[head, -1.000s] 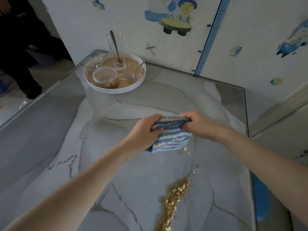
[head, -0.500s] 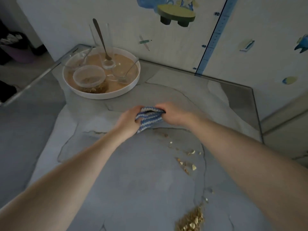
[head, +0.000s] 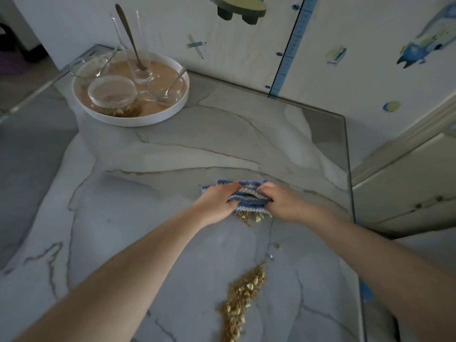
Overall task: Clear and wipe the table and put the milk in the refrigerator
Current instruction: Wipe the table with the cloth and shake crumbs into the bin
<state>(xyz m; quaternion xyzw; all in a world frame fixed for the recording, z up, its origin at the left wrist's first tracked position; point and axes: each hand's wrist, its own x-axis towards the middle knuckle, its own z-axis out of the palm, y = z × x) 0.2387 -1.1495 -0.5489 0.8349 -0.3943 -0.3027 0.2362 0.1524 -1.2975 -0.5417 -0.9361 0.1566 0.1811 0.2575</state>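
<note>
Marble table [head: 172, 156] bears crumbs [head: 243, 294] beside stickered wall [head: 246, 58].

The table [head: 148, 218] stands against the wall [head: 246, 58], with a cabinet [head: 407, 181] off its right side. At the far left corner sits a tray [head: 138, 120]. On it a tall glass [head: 138, 58] stands at the back with a spoon [head: 128, 33] leaning inside, a lidded container [head: 112, 93] sits at the front, and a bowl [head: 170, 88] with its own spoon lies to the right. Right of the table's middle lies the cloth [head: 249, 197], the left hand [head: 217, 203] gripping its left part and the right hand [head: 283, 203] its right part. Some crumbs [head: 246, 215] touch the cloth's near edge, and a crumb pile [head: 239, 299] lies nearer the person, well apart from the cloth
</note>
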